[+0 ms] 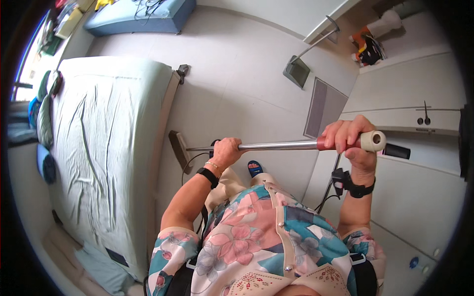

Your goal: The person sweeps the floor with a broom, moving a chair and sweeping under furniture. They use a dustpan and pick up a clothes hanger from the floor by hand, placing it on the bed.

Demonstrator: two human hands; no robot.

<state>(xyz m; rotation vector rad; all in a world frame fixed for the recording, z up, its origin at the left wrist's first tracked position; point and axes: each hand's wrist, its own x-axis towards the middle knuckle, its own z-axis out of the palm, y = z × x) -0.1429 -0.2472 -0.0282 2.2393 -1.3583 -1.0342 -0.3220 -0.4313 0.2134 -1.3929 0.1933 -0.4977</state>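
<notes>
A long-handled broom (pixel 281 145) lies slantwise across the view in front of my body. My left hand (pixel 226 151) is closed round its metal shaft, lower down toward the brush. My right hand (pixel 348 137) grips the red part near the cream end cap at the top of the handle. The broom head (pixel 180 151) is on the floor beside the bed, its bristles against or close to the floor. Dark straps circle both wrists.
A bed with a pale sheet (pixel 111 148) stands at left, a blue bed base (pixel 148 18) beyond it. A long-handled dustpan (pixel 297 72) stands by a grey floor mat (pixel 322 105). White cabinets (pixel 414 177) line the right side. A cable hangs near my left wrist.
</notes>
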